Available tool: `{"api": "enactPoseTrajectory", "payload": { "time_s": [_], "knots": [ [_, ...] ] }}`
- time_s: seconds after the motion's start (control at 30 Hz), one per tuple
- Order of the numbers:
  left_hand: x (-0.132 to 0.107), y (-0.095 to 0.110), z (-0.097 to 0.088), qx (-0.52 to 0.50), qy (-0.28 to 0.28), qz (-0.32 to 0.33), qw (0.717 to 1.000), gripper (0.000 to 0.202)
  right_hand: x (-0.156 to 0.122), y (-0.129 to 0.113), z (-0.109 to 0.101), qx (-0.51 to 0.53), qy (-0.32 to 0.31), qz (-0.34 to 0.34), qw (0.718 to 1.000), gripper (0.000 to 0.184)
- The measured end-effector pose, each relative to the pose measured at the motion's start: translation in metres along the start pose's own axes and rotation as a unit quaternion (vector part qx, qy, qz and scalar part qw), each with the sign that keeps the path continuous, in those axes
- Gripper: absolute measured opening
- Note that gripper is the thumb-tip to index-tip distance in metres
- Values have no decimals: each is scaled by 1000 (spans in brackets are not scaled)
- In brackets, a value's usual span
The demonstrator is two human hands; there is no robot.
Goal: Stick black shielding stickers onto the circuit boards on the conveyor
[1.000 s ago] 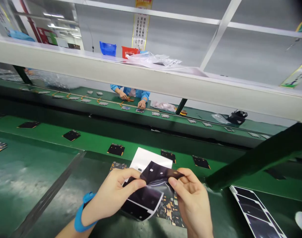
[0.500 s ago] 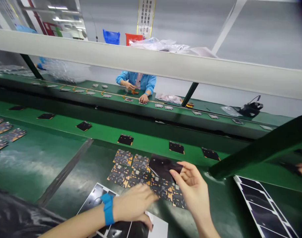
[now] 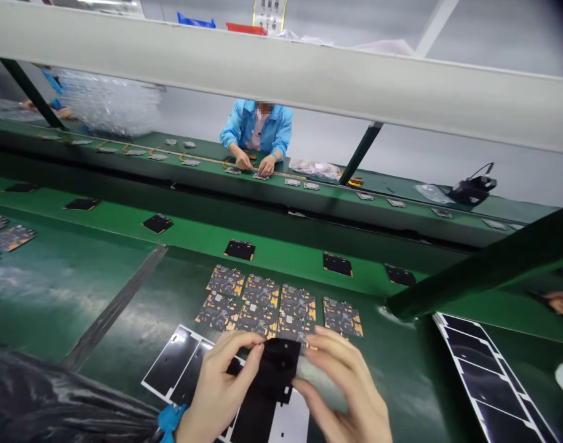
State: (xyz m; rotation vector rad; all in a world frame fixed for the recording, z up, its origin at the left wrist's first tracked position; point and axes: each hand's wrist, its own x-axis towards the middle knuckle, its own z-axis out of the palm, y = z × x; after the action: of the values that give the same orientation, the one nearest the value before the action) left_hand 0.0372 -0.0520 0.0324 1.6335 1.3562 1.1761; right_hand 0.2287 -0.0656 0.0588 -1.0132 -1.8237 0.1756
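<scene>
A thin black film sheet point(image 3: 277, 366) with small cut-outs is held up in front of me. My left hand point(image 3: 223, 381) pinches its upper left corner between thumb and fingers. At the film's right edge is my right hand point(image 3: 346, 381), its thumb and fingers spread apart; whether the tips touch the film is hard to see. Below lies a white backing sheet point(image 3: 294, 418) with black film pieces on it, partly hidden by my hands. Just beyond my hands, several dark circuit boards point(image 3: 297, 301) with orange patches lie in rows on the green table.
Boards with black tops point(image 3: 337, 264) sit spaced along a green strip point(image 3: 285, 261). A stack of film sheets point(image 3: 488, 381) lies at right, near a slanted green post point(image 3: 484, 264). Across the line, a person in blue point(image 3: 258, 132) handles small parts. Another person's hand point(image 3: 562, 303) shows far right.
My left hand has risen from the backing sheet and now pinches the film. The film has come nearer to me, and my right hand's fingers have spread. The view has tilted down.
</scene>
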Motion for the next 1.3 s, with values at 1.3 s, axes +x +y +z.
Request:
{"api": "enactPoseTrajectory", "payload": {
  "time_s": [1.3],
  "knots": [
    [7, -3, -21, 179, 3, 314, 932, 18, 20, 16, 12, 77, -189, -46, 978, 18]
  ]
}}
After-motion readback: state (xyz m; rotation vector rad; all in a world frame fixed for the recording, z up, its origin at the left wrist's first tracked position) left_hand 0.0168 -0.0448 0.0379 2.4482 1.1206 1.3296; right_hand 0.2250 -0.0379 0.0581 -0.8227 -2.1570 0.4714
